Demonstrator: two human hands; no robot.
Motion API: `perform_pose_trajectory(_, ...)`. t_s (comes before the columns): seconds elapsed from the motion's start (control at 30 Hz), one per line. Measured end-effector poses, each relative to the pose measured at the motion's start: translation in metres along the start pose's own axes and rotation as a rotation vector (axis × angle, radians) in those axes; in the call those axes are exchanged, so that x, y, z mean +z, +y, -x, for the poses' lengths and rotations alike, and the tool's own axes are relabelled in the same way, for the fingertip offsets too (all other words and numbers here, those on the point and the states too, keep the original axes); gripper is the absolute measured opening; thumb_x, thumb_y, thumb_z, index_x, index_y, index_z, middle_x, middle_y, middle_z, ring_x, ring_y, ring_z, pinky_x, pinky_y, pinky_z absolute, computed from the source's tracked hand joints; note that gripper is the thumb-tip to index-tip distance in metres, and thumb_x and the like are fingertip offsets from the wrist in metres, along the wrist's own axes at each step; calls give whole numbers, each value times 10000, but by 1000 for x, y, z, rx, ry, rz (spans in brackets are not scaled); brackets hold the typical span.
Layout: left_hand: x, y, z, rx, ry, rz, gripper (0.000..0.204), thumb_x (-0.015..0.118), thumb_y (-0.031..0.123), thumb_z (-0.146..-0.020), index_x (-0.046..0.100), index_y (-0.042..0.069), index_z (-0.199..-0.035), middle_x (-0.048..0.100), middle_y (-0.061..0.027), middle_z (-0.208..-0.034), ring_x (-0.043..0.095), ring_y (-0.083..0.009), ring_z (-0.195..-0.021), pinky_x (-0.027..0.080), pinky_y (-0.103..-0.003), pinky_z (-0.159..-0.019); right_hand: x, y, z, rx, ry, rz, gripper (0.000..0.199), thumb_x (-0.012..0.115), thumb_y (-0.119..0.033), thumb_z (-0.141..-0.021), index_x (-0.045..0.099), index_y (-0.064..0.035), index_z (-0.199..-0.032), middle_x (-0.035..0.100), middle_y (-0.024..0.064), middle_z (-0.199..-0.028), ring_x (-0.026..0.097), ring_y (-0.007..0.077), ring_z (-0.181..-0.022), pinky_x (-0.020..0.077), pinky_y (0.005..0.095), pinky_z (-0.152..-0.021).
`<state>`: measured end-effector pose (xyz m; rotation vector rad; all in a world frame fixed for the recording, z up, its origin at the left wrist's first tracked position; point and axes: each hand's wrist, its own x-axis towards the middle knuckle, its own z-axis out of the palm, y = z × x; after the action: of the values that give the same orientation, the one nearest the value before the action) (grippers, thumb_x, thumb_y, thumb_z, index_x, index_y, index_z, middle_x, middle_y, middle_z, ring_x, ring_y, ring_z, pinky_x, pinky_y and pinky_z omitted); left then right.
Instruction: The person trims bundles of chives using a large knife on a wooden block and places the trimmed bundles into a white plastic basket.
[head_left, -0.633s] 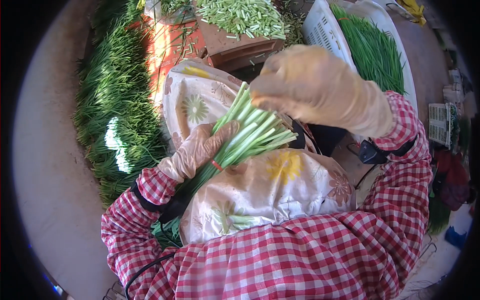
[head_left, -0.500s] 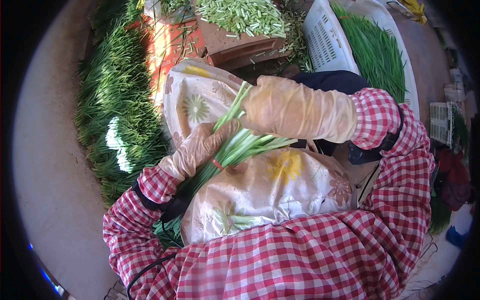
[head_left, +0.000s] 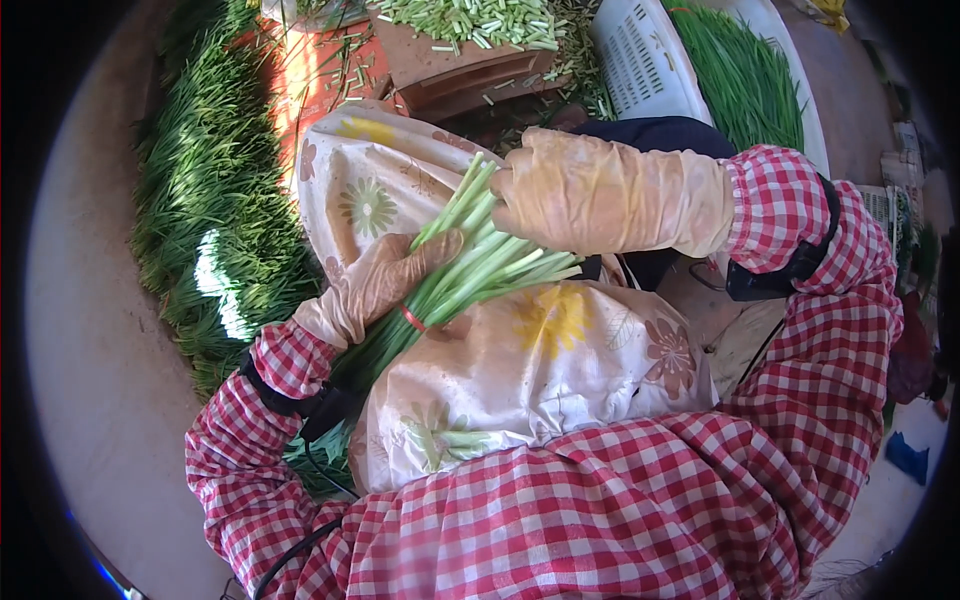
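My left hand (head_left: 390,280), in a tan glove, is wrapped round a bunch of chives (head_left: 455,280). A red band (head_left: 413,319) ties the bunch just below the thumb. The pale cut stem ends fan out up and to the right, while the leaves trail down under my left wrist. My right hand (head_left: 560,195), also gloved, is closed at the stem ends and covers some of them; its fingertips are mostly hidden. Under both hands, a flowered apron (head_left: 540,370) spreads over my lap.
Green chives lie in a long heap (head_left: 215,230) along the left. Cut stem pieces (head_left: 470,20) cover a brown block (head_left: 465,85) ahead. A white slotted crate (head_left: 640,60) at the far right holds more chives (head_left: 740,85). An orange sheet (head_left: 335,80) lies beside the block.
My right hand has shifted slightly right and up, and the stem ends between my hands have spread wider. The whole view has moved a little.
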<state>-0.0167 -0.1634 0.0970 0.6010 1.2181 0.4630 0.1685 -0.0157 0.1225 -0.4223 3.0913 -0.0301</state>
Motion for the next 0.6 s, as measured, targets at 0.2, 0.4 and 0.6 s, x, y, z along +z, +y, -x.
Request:
perform_pose_trajectory(0.2, -10, -13, 6, 166, -33, 38, 799, 795, 342, -690, 408, -35, -1280, 615, -95, -983, 610, -138, -785, 504, -234, -596, 4, 16, -4, 122, -13, -281, 131, 596, -163, -749, 523, -55, -733, 565, 68, -763, 593, 245, -736, 453, 360, -653)
perform_pose_trajectory(0.4, -7, -24, 29, 182, 159, 274, 683, 793, 165, -692, 442, -15, -1249, 626, -108, -1013, 622, -158, -807, 534, -262, -648, 1, 32, 20, 716, 375, -741, 286, 559, -292, -898, 567, -29, -1009, 643, 76, -804, 636, 159, -706, 519, 252, -634)
perform_pose_trajectory(0.6, -17, -17, 21, 187, 289, 301, 598, 783, 201, -704, 498, -37, -1173, 634, -109, -1006, 635, -189, -842, 543, -301, -720, 0, 18, 2, 428, 298, -412, 321, 651, -359, -801, 592, -92, -969, 608, 53, -805, 611, 181, -722, 474, 287, -641)
